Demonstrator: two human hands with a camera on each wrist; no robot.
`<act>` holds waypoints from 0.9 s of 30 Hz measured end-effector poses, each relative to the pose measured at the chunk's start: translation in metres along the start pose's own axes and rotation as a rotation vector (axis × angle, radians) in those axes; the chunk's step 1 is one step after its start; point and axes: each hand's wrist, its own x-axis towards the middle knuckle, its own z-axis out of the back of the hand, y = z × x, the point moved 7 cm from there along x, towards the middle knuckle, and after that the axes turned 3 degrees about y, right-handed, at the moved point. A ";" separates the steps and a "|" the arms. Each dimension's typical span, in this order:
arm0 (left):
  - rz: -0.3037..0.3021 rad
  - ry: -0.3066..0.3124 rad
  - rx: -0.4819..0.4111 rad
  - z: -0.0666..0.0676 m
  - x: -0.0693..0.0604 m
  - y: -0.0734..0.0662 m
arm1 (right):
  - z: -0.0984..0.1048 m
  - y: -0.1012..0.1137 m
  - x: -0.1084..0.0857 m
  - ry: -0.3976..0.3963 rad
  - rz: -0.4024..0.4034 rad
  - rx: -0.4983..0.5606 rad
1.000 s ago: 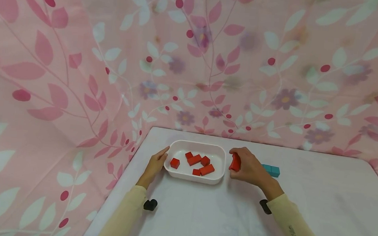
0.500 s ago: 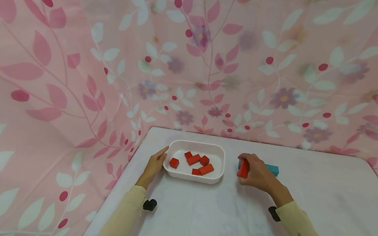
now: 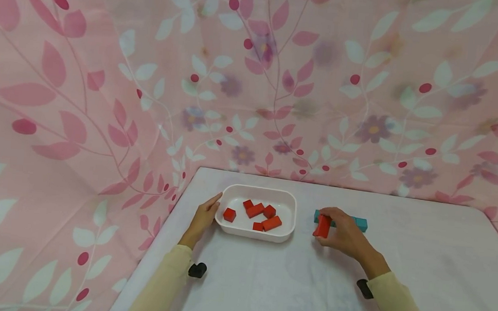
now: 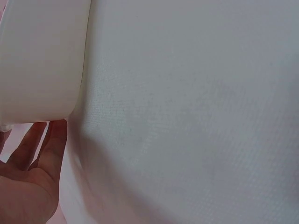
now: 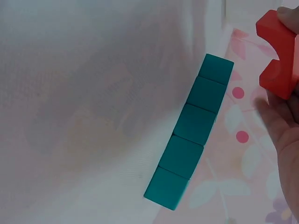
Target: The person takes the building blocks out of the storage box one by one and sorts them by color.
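Observation:
My left hand [image 3: 201, 219] rests against the left end of a white plastic tray [image 3: 249, 233], its fingers extended along the outer wall. In the left wrist view, fingertips [image 4: 58, 127] touch the tray's end. Between thumb and fingers, my right hand [image 3: 350, 236] pinches a red arch block [image 3: 323, 226], held up off the table. The right wrist view shows the block's curved cutout [image 5: 287, 44]. Just beyond that hand, a straight row of several teal cubes [image 3: 360, 224] lies end to end, partly covered by the hand in the head view.
Inside the tray are several red blocks, among them a cube [image 3: 229, 215] and a longer block [image 3: 272, 223]. A white cloth covers the table [image 3: 265, 283]. Pink floral fabric [image 3: 303, 81] hangs behind and on the left.
My right hand has carried the red arch block rightward from beside the tray, then slightly lower, to in front of the teal row. The left hand and tray stay in place.

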 end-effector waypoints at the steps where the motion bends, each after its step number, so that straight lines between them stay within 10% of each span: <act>1: -0.001 0.002 0.000 0.000 0.000 0.000 | 0.001 -0.001 -0.001 -0.009 -0.006 0.001; 27: -0.012 0.005 -0.016 0.000 -0.002 -0.001 | -0.016 -0.005 -0.013 0.096 -0.058 0.020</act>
